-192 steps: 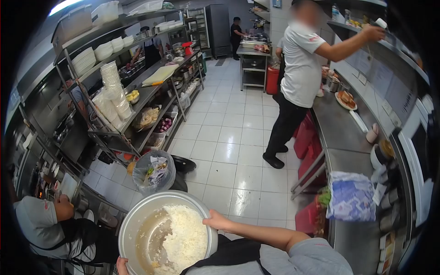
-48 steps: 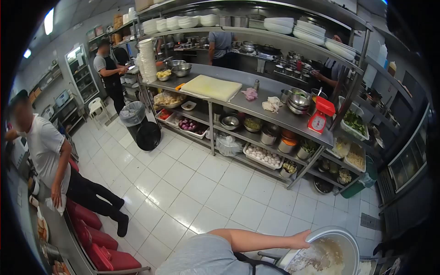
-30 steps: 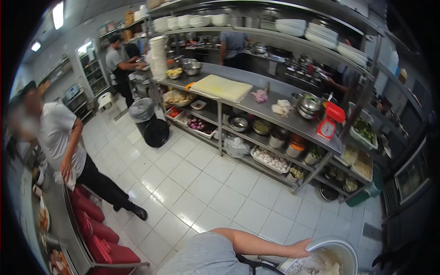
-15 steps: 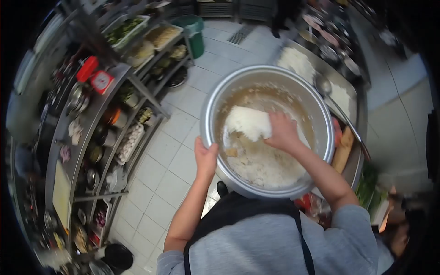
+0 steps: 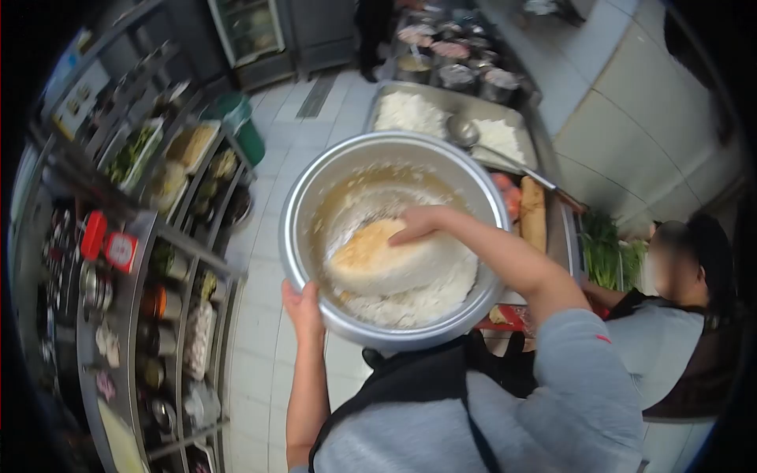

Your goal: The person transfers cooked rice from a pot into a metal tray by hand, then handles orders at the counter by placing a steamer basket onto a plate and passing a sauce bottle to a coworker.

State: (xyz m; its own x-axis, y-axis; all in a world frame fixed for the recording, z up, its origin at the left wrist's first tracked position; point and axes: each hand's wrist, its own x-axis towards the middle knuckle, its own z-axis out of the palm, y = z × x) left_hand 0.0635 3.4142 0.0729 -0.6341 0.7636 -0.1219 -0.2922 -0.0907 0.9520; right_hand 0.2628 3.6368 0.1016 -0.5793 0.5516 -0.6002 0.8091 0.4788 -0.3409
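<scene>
In front of my body is a large silver metal pot (image 5: 291, 236) with a thick rim, cooked rice stuck around its inner wall. My left hand (image 5: 304, 315) grips the near left side of the rim, the thumb toward the top. Inside the pot, my right hand (image 5: 419, 224) holds the upper right edge of a broad slab of cooked rice (image 5: 367, 254), its golden-brown crust facing up. The fingers of this hand are partly hidden behind the slab. Loose white rice (image 5: 418, 309) lies on the pot's bottom below it.
Beyond the pot, a metal tray (image 5: 495, 113) holds white rice and a long-handled ladle (image 5: 463, 131). A tan log-shaped piece (image 5: 534, 214) lies at the right. A co-worker (image 5: 658, 343) is close by at the right. Metal shelves (image 5: 169, 236) with food containers line the left.
The slab has turned from its white side to its browned side and sits lower left in the pot. My view has swung right, bringing the co-worker into sight. My left hand stays on the rim.
</scene>
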